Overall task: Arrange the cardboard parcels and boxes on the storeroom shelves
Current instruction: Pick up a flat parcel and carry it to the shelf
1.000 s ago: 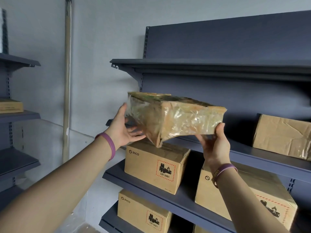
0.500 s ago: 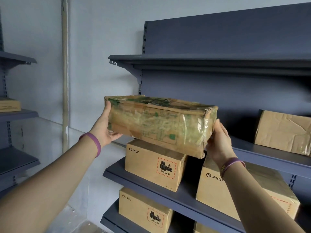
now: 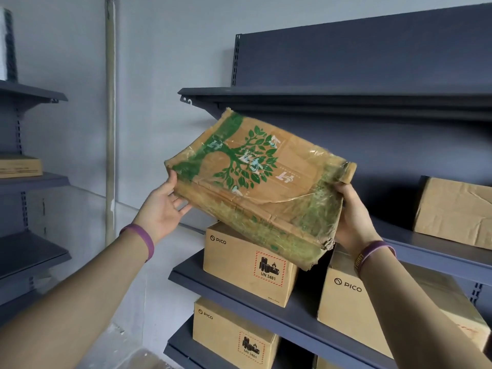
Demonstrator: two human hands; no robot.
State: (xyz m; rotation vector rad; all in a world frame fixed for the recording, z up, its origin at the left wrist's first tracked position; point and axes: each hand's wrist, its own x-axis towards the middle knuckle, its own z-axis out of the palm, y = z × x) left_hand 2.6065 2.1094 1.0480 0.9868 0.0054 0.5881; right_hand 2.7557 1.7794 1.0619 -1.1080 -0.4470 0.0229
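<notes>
I hold a worn cardboard parcel [image 3: 262, 182] wrapped in clear tape, with a green tree print on its broad face. It is tilted so that face turns toward me, in the air in front of the dark shelf unit. My left hand [image 3: 165, 206] grips its left end from below. At its right end my right hand [image 3: 351, 217] clasps the torn corner. Behind it the middle shelf [image 3: 431, 251] carries a plain brown box [image 3: 455, 211] at the right.
PICO boxes sit below: one [image 3: 247, 265] under the parcel, one [image 3: 346, 296] to the right, one [image 3: 234, 334] on a lower shelf. The top shelf [image 3: 332, 98] runs just above the parcel. A second shelf unit [image 3: 32, 179] stands left with a flat box [image 3: 20, 166].
The parcel has turned in my hands: first end-on, then long side facing me, now tipped up so the tree-printed face shows. Both hands stayed on its ends.
</notes>
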